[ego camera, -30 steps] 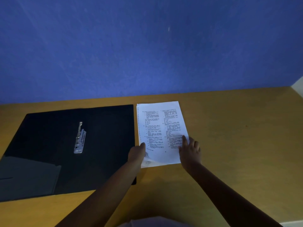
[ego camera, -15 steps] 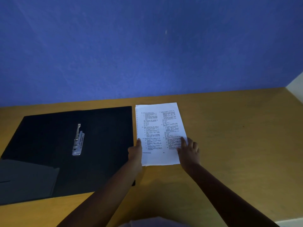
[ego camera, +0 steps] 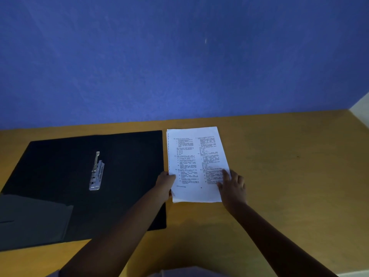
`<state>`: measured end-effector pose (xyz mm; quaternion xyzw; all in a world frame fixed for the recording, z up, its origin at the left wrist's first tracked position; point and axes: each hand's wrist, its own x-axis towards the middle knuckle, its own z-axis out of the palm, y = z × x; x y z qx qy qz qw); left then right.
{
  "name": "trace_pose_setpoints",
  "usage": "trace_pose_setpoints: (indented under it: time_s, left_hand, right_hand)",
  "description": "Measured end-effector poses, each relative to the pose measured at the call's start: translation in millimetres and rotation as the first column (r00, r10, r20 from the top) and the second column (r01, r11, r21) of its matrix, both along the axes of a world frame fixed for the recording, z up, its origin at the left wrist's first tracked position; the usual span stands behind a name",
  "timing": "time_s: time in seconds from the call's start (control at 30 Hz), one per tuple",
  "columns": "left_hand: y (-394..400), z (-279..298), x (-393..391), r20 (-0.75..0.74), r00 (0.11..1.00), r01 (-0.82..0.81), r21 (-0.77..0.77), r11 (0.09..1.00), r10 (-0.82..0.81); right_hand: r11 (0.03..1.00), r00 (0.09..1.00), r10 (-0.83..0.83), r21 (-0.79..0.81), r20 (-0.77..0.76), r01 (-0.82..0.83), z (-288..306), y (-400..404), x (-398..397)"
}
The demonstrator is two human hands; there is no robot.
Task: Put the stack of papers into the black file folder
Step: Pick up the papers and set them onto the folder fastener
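A white stack of printed papers [ego camera: 194, 156] lies on the wooden table just right of the black file folder [ego camera: 60, 176], which lies open and flat with a metal clip [ego camera: 96, 172] at its spine. My left hand [ego camera: 165, 182] grips the stack's lower left edge, thumb on top. My right hand [ego camera: 232, 185] rests on the stack's lower right corner with fingers spread on the top sheet. The near edge of the stack looks slightly lifted.
The wooden table [ego camera: 289, 176] runs back to a blue wall [ego camera: 179, 66]. The folder's inner pocket flap [ego camera: 34, 218] sits at its near left. A white wall corner [ego camera: 361, 110] shows at the far right.
My left hand shifted from the stack's bottom left corner up to its left edge and took hold. The curled corner has flattened. My right hand stayed on the lower right.
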<state>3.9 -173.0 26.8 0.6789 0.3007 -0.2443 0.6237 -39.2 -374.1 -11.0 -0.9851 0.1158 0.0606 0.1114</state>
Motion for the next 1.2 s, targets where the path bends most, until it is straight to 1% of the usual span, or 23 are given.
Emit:
trace_pose_setpoints:
  time_s: [0.1, 0.17, 0.2, 0.27, 0.33, 0.4, 0.5, 0.57, 0.6, 0.63, 0.67, 0.7, 0.8, 0.9, 1.0, 1.07, 1.1, 1.2]
  left_hand:
    - [-0.4, -4.9, 1.7, 0.033, 0.998, 0.056, 0.104, 0.993, -0.059]
    - [-3.2, -6.3, 1.5, 0.057, 0.998, 0.031, 0.145, 0.989, -0.040]
    - [-4.6, -7.1, 1.5, 0.065, 0.998, 0.006, 0.145, 0.989, -0.015]
    - [-6.6, -8.1, 1.2, 0.075, 0.997, -0.032, 0.111, 0.993, 0.024]
    - [-6.3, -8.5, -0.5, 0.090, 0.996, -0.032, 0.080, 0.996, 0.024]
    - [-3.3, -8.8, -2.4, 0.119, 0.993, -0.007, 0.085, 0.996, -0.003]
    - [4.2, -6.5, -5.2, 0.170, 0.985, 0.012, 0.084, 0.996, -0.026]
    - [10.6, -5.5, -8.0, 0.198, 0.979, 0.044, 0.052, 0.998, -0.054]
    - [14.9, -4.5, -10.9, 0.211, 0.975, 0.068, 0.041, 0.997, -0.075]
    - [19.5, -4.0, -14.2, 0.228, 0.969, 0.091, 0.031, 0.995, -0.096]
    - [24.1, -4.0, -18.1, 0.249, 0.962, 0.112, 0.023, 0.993, -0.114]
    - [28.6, -4.7, -21.9, 0.274, 0.953, 0.127, 0.017, 0.992, -0.127]
    - [41.9, -3.5, -30.0, 0.366, 0.919, 0.140, 0.052, 0.989, -0.149]
    - [58.8, 0.6, -33.2, 0.463, 0.879, 0.058, 0.129, 0.990, -0.111]
    - [78.1, 6.6, -39.1, 0.566, 0.822, -0.059, 0.206, 0.977, -0.069]
    - [90.3, 10.1, -44.1, 0.632, 0.774, -0.125, 0.206, 0.971, -0.035]
    - [95.8, 12.2, -46.6, 0.658, 0.752, -0.155, 0.209, 0.966, -0.022]
    - [109.7, 16.3, -52.7, 0.726, 0.688, -0.249, 0.227, 0.941, 0.007]
  right_hand:
    - [0.998, 0.999, -0.030, 0.058, 0.017, 0.029, 2.1, -0.3, 1.9]
    - [0.979, 0.994, -0.096, 0.183, 0.048, 0.086, 3.6, -3.2, 6.0]
    - [0.955, 0.987, -0.151, 0.266, 0.055, 0.132, 5.0, -5.4, 9.1]
    - [0.877, 0.961, -0.272, 0.422, 0.046, 0.228, 9.9, -8.7, 16.5]
    - [0.813, 0.941, -0.338, 0.503, -0.003, 0.293, 14.7, -11.5, 25.3]
    - [0.762, 0.929, -0.361, 0.550, -0.075, 0.341, 20.2, -14.7, 33.5]
    - [0.636, 0.886, -0.427, 0.637, -0.178, 0.435, 25.7, -22.0, 44.2]
    - [0.573, 0.885, -0.401, 0.689, -0.238, 0.445, 30.2, -26.9, 45.1]
    - [0.514, 0.894, -0.354, 0.741, -0.275, 0.431, 33.7, -26.9, 42.5]
    - [0.428, 0.905, -0.296, 0.804, -0.307, 0.413, 37.6, -25.2, 38.9]
    - [0.351, 0.915, -0.249, 0.851, -0.317, 0.390, 41.0, -22.9, 35.1]
    - [0.308, 0.935, -0.210, 0.888, -0.286, 0.341, 43.2, -20.7, 32.9]
    - [0.303, 0.985, -0.152, 0.945, -0.078, 0.121, 56.0, -6.3, 29.8]
    - [0.245, 0.991, -0.128, 0.969, 0.048, -0.016, 71.5, 16.6, 30.0]
    - [0.246, 0.988, -0.098, 0.965, 0.118, -0.090, 85.4, 44.5, 31.1]
    - [0.255, 0.983, -0.101, 0.959, 0.156, -0.126, 93.2, 65.0, 29.4]
    - [0.244, 0.980, -0.112, 0.961, 0.165, -0.134, 96.5, 75.5, 27.3]
    - [0.136, 0.978, -0.113, 0.977, 0.177, -0.162, 102.6, 104.3, 17.9]
